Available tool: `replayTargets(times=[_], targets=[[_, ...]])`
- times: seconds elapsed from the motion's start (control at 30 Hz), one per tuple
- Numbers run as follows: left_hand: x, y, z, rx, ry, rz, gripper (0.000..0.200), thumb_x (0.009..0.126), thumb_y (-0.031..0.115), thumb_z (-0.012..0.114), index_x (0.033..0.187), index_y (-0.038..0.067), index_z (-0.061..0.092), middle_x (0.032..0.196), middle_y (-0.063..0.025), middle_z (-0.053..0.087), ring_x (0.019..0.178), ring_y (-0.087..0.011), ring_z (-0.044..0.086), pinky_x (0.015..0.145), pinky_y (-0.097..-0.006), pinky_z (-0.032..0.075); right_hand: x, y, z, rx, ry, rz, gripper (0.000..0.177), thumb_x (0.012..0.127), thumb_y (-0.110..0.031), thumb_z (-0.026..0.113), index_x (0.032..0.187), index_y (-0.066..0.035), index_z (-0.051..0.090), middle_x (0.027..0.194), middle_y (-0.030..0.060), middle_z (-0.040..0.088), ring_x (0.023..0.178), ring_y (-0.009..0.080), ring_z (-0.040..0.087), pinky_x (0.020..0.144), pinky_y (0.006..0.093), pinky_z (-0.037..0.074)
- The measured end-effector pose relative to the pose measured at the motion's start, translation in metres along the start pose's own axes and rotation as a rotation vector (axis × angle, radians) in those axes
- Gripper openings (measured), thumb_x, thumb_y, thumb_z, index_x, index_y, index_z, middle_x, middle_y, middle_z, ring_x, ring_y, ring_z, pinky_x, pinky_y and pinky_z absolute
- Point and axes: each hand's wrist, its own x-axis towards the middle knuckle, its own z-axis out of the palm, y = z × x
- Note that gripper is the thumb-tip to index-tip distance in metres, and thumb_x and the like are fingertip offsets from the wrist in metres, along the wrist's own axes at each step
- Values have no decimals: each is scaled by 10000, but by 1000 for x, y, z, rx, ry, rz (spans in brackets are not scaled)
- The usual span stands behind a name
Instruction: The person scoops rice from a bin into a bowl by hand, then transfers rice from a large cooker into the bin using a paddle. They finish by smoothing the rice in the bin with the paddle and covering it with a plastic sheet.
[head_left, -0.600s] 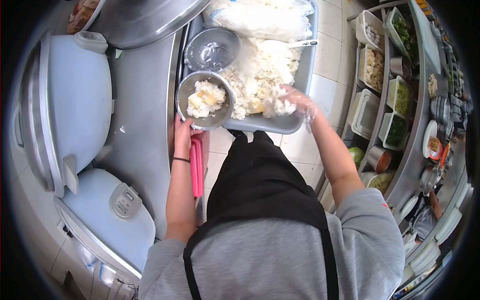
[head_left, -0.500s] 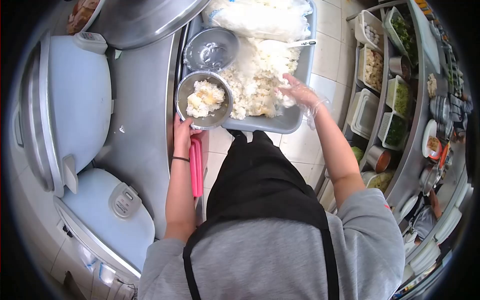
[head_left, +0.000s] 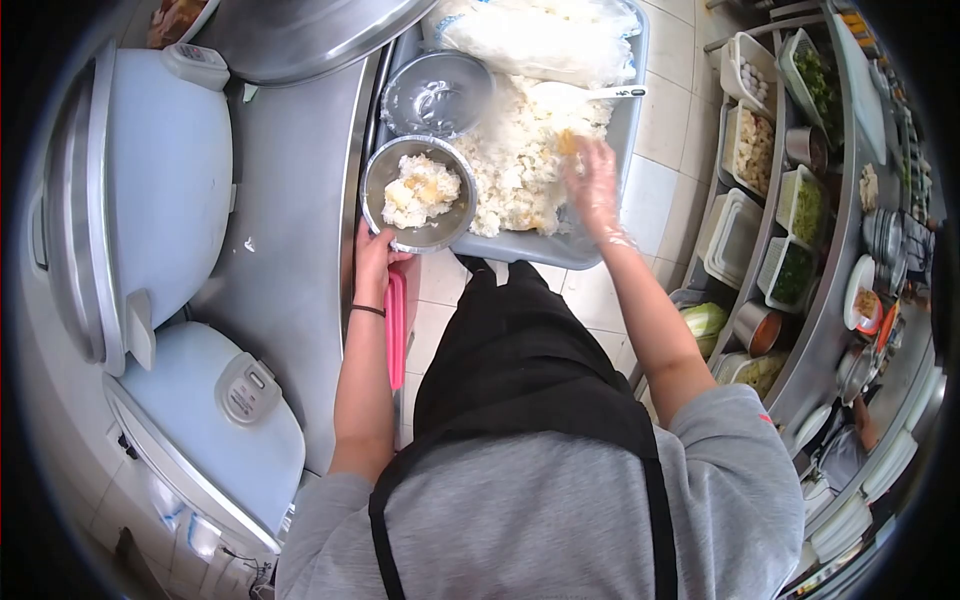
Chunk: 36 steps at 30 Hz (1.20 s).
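Steel counter point(head_left: 285, 200) runs down the left part of the frame, with two pale blue lidded cookers, one point(head_left: 165, 170) at the left edge and one point(head_left: 215, 400) at lower left. Tiled floor point(head_left: 665, 130) shows between the counter and a shelf rack point(head_left: 735, 240) at right, where containers of greens and other foods stand. Near the top centre, we have a grey tub point(head_left: 570, 250) with loose white rice point(head_left: 510, 170) spread inside it. Beside the tub's lower left corner, our left hand point(head_left: 378, 250) grips the near rim of a metal bowl point(head_left: 375, 190), thumb over the edge and fingers beneath; a clump of rice with yellowish patches sits in this bowl. Just above it is a second bowl point(head_left: 438, 95), smeared white inside. Our right hand point(head_left: 592, 185), in a clear glove, is over the right side of the rice, fingers extended and loosely apart; we cannot tell whether grains cling to them. A plastic bag point(head_left: 540, 40) and a white-handled utensil point(head_left: 605, 93) lie farther up. Below our left hand is a pink tray point(head_left: 397, 330), partly hidden.
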Motion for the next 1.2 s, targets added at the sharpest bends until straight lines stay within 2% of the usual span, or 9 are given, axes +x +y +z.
replayTargets(times=[0.03, 0.1, 0.2, 0.3, 0.5, 0.63, 0.73, 0.97, 1.2], targets=[[0, 0, 1, -1, 2, 2, 489, 773, -10, 445, 1253, 47, 371, 1034, -129, 564, 742, -198, 621, 480, -253, 548, -3, -4, 3, -432, 25, -239, 527, 756, -83, 619, 1248, -165, 451, 1289, 291, 355, 1109, 374, 462, 846, 420, 463], [1, 0, 0, -11, 5, -3, 485, 774, -13, 441, 1251, 44, 373, 1034, -130, 564, 744, -196, 621, 479, -250, 547, 9, -6, 10, -384, 73, -283, 510, 748, -97, 605, 1229, -214, 479, 1286, 306, 344, 1059, 412, 476, 896, 459, 418], [2, -2, -2, 12, 7, 0, 481, 774, -13, 440, 1247, 42, 374, 1038, -131, 562, 746, -195, 621, 480, -251, 547, 30, -15, 10, -650, -22, -171, 403, 786, -177, 568, 1181, -124, 506, 1262, 279, 386, 1059, 403, 485, 899, 457, 417], [3, -2, -2, 24, -24, 5, 475, 779, -5, 444, 1246, 40, 372, 1046, -130, 559, 747, -194, 621, 477, -250, 547, 48, 2, 28, -704, -117, 30, 338, 772, -123, 558, 1106, -82, 529, 1193, 265, 445, 1030, 400, 507, 866, 448, 436], [4, -4, -4, 15, -2, -2, 494, 774, -11, 427, 1254, 74, 351, 1050, -123, 559, 758, -207, 622, 499, -276, 544, 49, 21, 6, -448, -146, 5, 335, 749, -56, 537, 1082, -91, 534, 1123, 221, 496, 1012, 373, 523, 843, 430, 440], [7, -6, -6, 30, -31, 2, 491, 775, -13, 428, 1252, 72, 351, 1063, -128, 557, 764, -207, 626, 498, -278, 546, 43, 13, -3, -277, 170, -45, 319, 728, -120, 603, 1040, -135, 539, 1078, 182, 511, 982, 362, 530, 824, 441, 433], [9, -7, -7, 22, -39, 1, 488, 774, -14, 426, 1249, 73, 355, 1066, -127, 558, 767, -205, 628, 501, -282, 551, 40, 14, 0, -482, 121, 1, 315, 730, -176, 623, 1025, -114, 531, 1065, 170, 512, 944, 363, 541, 802, 442, 445], [9, -8, -7, 30, -27, -2, 508, 768, -22, 423, 1261, 76, 350, 1066, -127, 560, 771, -210, 630, 501, -280, 561, 39, 12, 21, -456, 159, -39, 251, 754, -181, 598, 960, -53, 534, 997, 194, 553, 888, 359, 565, 750, 426, 473], [7, -4, -5, 36, -39, -3, 527, 764, -20, 426, 1273, 79, 333, 1081, -131, 552, 795, -221, 629, 509, -285, 565, 51, 17, 10, -573, -56, 6, 176, 746, -145, 571, 903, -67, 581, 871, 168, 611, 869, 348, 587, 761, 425, 472]])
